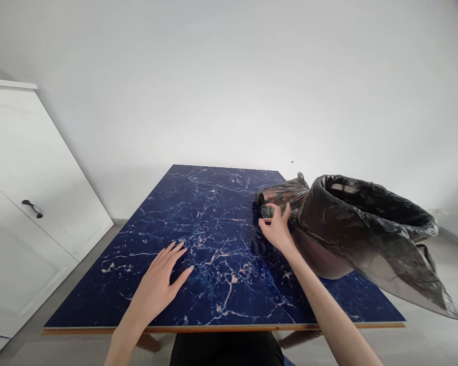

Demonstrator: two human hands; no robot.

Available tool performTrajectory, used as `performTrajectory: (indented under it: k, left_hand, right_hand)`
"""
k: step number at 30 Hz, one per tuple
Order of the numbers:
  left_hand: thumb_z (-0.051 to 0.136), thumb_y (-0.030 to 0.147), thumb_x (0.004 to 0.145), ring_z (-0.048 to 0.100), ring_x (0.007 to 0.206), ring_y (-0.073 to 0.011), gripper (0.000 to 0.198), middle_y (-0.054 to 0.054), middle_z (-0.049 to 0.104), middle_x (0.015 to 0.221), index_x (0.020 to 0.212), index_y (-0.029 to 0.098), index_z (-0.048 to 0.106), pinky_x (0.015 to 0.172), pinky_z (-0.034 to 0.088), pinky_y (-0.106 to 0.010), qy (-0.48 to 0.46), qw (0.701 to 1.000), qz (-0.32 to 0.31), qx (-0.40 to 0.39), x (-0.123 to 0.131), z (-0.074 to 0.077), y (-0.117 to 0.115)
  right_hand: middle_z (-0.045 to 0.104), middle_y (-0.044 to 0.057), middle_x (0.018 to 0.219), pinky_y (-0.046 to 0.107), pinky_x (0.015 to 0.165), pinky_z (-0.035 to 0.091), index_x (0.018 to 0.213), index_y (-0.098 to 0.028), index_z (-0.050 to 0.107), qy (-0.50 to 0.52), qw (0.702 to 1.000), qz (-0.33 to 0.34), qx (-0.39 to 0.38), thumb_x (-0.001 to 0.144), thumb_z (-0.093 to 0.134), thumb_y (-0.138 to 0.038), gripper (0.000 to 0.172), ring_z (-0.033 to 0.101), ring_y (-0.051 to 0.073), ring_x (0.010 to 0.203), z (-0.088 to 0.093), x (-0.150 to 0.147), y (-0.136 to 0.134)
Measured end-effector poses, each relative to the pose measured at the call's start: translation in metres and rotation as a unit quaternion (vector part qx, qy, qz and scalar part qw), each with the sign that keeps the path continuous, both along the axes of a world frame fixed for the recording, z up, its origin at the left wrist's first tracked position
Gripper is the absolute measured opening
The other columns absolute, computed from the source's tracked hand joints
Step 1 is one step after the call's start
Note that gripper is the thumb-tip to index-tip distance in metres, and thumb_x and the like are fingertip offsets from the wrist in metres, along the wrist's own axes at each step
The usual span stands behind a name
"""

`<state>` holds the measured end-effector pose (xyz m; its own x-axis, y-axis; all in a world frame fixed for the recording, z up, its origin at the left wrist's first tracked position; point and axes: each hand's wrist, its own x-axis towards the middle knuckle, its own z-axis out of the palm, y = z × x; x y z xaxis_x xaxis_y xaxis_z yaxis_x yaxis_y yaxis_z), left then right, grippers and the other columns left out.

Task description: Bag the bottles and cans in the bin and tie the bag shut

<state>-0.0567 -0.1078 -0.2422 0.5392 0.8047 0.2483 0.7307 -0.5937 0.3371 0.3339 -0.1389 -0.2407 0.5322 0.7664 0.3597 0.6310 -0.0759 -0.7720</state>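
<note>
My left hand (158,284) lies on the blue marbled tabletop (213,244), palm down with its fingers stretched out and nothing in it. On the right, my right hand (278,230) is just in front of a knotted, see-through dark plastic bag (284,195) with reddish and greenish contents. Its fingers are bent but apart, and I see nothing held between them; whether a fingertip touches the bag I cannot tell. Close to the right of that hand stands a bin (320,254), lined with a black bin bag (339,216) folded over its rim. The bin's floor is hidden.
The bin liner's loose end (423,284) hangs past the table's right edge. At the left stands a white cabinet (26,203) with a dark handle (32,208). A white wall (213,86) rises behind the table. Below the front edge, dark clothing (225,349) shows.
</note>
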Motion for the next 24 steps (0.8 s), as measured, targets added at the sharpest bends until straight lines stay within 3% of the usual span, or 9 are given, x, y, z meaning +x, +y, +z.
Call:
performTrajectory:
  k: [3, 5, 10, 14, 17, 19, 21, 22, 24]
  left_hand:
    - [0.052, 0.065, 0.106, 0.042, 0.159, -0.0378, 0.06, -0.004, 0.05, 0.169, 0.156, 0.032, 0.059, 0.128, 0.041, -0.062, -0.004, 1.0, 0.0, 0.004, -0.001, -0.002, 0.0]
    - [0.053, 0.064, 0.106, 0.043, 0.158, -0.0383, 0.06, -0.004, 0.052, 0.168, 0.155, 0.032, 0.06, 0.128, 0.042, -0.062, -0.007, 1.0, 0.001, 0.004, -0.002, -0.003, 0.0]
    - [0.054, 0.065, 0.105, 0.042, 0.159, -0.039, 0.06, -0.004, 0.05, 0.169, 0.155, 0.032, 0.06, 0.127, 0.041, -0.063, -0.006, 1.0, 0.006, -0.011, -0.002, -0.004, 0.0]
    - [0.053, 0.066, 0.105, 0.041, 0.16, -0.0386, 0.061, -0.003, 0.049, 0.17, 0.157, 0.033, 0.059, 0.127, 0.041, -0.063, -0.006, 1.0, 0.012, -0.015, -0.002, -0.003, -0.001]
    - [0.053, 0.066, 0.105, 0.041, 0.16, -0.0386, 0.062, -0.003, 0.048, 0.17, 0.156, 0.033, 0.059, 0.128, 0.041, -0.062, -0.004, 1.0, 0.012, -0.018, -0.002, -0.002, -0.001]
    - [0.052, 0.066, 0.105, 0.04, 0.16, -0.0387, 0.062, -0.004, 0.048, 0.171, 0.156, 0.031, 0.06, 0.128, 0.04, -0.063, -0.002, 1.0, 0.01, -0.017, -0.002, -0.002, -0.001]
    - [0.052, 0.066, 0.106, 0.04, 0.16, -0.0388, 0.062, -0.005, 0.047, 0.171, 0.156, 0.03, 0.059, 0.128, 0.04, -0.063, 0.0, 1.0, 0.008, -0.014, -0.003, -0.003, -0.002]
    - [0.052, 0.066, 0.106, 0.04, 0.16, -0.0388, 0.062, -0.005, 0.047, 0.171, 0.156, 0.03, 0.059, 0.128, 0.04, -0.063, 0.001, 1.0, 0.005, -0.011, -0.003, -0.003, -0.002]
    - [0.052, 0.065, 0.106, 0.041, 0.16, -0.0381, 0.061, -0.006, 0.048, 0.17, 0.156, 0.03, 0.059, 0.128, 0.041, -0.062, 0.001, 1.0, -0.001, -0.004, -0.003, -0.003, -0.002]
  right_hand:
    - [0.028, 0.031, 0.165, 0.045, 0.094, 0.062, 0.145, -0.02, 0.048, -0.002, 1.0, -0.021, -0.002, 0.089, 0.066, -0.033, 0.06, 0.075, 0.032, 0.113, -0.003, 0.009, 0.019]
    - [0.04, 0.029, 0.156, 0.044, 0.089, 0.063, 0.143, -0.018, 0.048, -0.004, 1.0, -0.023, -0.005, 0.089, 0.065, -0.032, 0.059, 0.077, 0.031, 0.103, -0.007, 0.012, 0.028]
    - [0.042, 0.026, 0.156, 0.044, 0.083, 0.064, 0.144, -0.019, 0.046, -0.028, 0.999, 0.015, -0.012, 0.09, 0.06, -0.032, 0.057, 0.073, 0.018, 0.066, -0.018, 0.005, 0.036]
    - [0.035, 0.028, 0.166, 0.048, 0.087, 0.063, 0.142, -0.022, 0.05, -0.062, 0.997, 0.048, -0.014, 0.09, 0.064, -0.032, 0.055, 0.068, 0.014, 0.058, -0.022, -0.002, 0.041]
    - [0.042, 0.026, 0.165, 0.045, 0.087, 0.064, 0.14, -0.022, 0.054, -0.088, 0.992, 0.088, -0.002, 0.092, 0.065, -0.034, 0.051, 0.068, 0.014, 0.059, -0.018, -0.006, 0.045]
    - [0.049, 0.022, 0.161, 0.043, 0.088, 0.064, 0.139, -0.023, 0.057, -0.107, 0.988, 0.111, 0.02, 0.094, 0.064, -0.036, 0.048, 0.073, 0.016, 0.068, -0.012, -0.009, 0.045]
    - [0.052, 0.018, 0.158, 0.044, 0.099, 0.062, 0.138, -0.024, 0.058, -0.129, 0.984, 0.11, 0.054, 0.098, 0.059, -0.036, 0.042, 0.077, 0.023, 0.096, -0.004, -0.009, 0.041]
    - [0.051, 0.018, 0.158, 0.047, 0.108, 0.057, 0.138, -0.024, 0.059, -0.138, 0.983, 0.1, 0.074, 0.1, 0.056, -0.034, 0.039, 0.073, 0.027, 0.117, 0.0, -0.007, 0.038]
    - [0.043, 0.02, 0.163, 0.056, 0.124, 0.04, 0.138, -0.022, 0.058, -0.163, 0.979, 0.048, 0.116, 0.102, 0.052, -0.03, 0.038, 0.049, 0.034, 0.15, 0.006, -0.001, 0.031]
